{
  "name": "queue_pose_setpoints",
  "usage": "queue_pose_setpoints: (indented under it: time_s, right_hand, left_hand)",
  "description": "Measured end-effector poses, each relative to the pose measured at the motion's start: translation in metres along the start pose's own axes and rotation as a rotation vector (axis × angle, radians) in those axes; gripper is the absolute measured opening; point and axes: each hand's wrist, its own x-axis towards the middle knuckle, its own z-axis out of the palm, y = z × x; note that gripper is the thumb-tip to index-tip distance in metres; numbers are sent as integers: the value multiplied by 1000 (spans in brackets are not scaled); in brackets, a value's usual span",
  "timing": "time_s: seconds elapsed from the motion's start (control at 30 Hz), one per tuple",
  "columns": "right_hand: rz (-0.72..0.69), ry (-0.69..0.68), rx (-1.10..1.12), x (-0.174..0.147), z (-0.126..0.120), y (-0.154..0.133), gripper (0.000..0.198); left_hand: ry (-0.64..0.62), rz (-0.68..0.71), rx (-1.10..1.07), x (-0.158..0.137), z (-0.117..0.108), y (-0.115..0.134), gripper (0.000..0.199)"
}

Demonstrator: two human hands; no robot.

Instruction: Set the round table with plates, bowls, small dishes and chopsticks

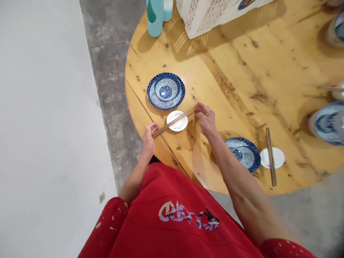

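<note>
A pair of wooden chopsticks (172,122) stretches slantwise between my two hands, above a small white dish (181,126). My right hand (206,119) is closed in a pinch around their upper right end. At the lower left end, my left hand (150,139) holds them, its fingers fairly straight and close together. Just beyond the dish sits a blue-patterned plate (166,106) with a smaller blue-and-white bowl or plate (166,91) on it. Whether the chopsticks touch the white dish, I cannot tell.
My right forearm partly covers another blue-patterned plate setting (255,156). Next to it, chopsticks (271,157) lie across a white dish (279,157). A white basket (191,28), a turquoise container (155,23) and more blue-and-white tableware (330,122) stand on the round wooden table (228,61).
</note>
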Motion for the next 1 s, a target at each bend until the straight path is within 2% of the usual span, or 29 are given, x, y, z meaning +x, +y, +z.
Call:
queue_pose_setpoints:
  time_s: [0.3, 0.43, 0.53, 0.63, 0.77, 0.9, 1.0]
  right_hand:
    - [90, 123, 110, -15, -19, -6, 39]
    - [114, 148, 190, -37, -23, -17, 37]
    - [155, 150, 238, -56, -21, -22, 35]
    - [196, 137, 260, -75, -19, -24, 34]
    - [239, 129, 279, -96, -17, -25, 31]
    - [266, 129, 308, -114, -18, -30, 31]
    - [282, 152, 308, -126, -20, -31, 31]
  left_hand:
    - [-13, 136, 214, 5, -16, 13, 44]
    - [-10, 127, 227, 5, -13, 17, 45]
    - [-27, 205, 355, 1, -6, 23, 37]
    - [-96, 304, 476, -1, 3, 29, 21]
    - [-235, 388, 590, 4, 25, 32, 19]
    - [-398, 522, 994, 15, 56, 30, 21]
    - [-437, 600, 1328, 22, 74, 29, 24]
